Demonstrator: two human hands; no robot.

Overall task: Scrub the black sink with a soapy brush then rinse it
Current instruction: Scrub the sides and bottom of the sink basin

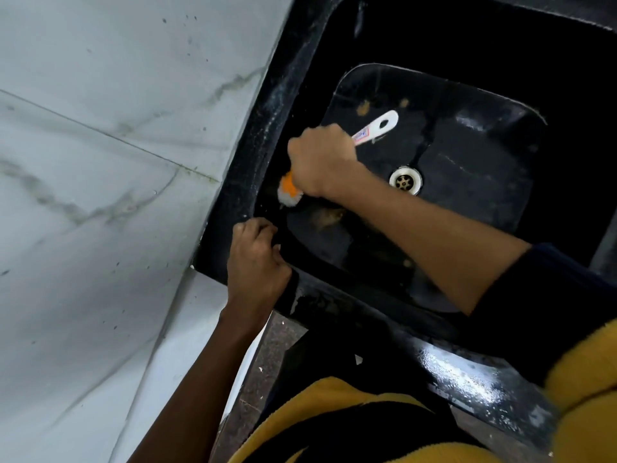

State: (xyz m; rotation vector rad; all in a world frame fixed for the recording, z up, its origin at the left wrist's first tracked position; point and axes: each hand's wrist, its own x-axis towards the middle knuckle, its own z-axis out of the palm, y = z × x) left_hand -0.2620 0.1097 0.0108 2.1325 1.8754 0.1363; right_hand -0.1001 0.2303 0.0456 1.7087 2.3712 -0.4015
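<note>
The black sink [467, 155] fills the upper right, with a white-rimmed drain [405, 180] in its floor. My right hand [322, 160] grips the white handle of a brush [377, 128]. The brush's orange and white bristle head [289, 194] presses against the sink's left inner wall near the bottom. My left hand [257, 262] rests on the sink's near left rim corner with its fingers curled over the edge. Brownish stains show on the sink floor below the brush.
A white marble-patterned tiled wall [100, 195] runs along the sink's left side. The sink's wet front rim [460, 369] gleams at the lower right. My yellow and black clothing [334, 422] fills the bottom of the view.
</note>
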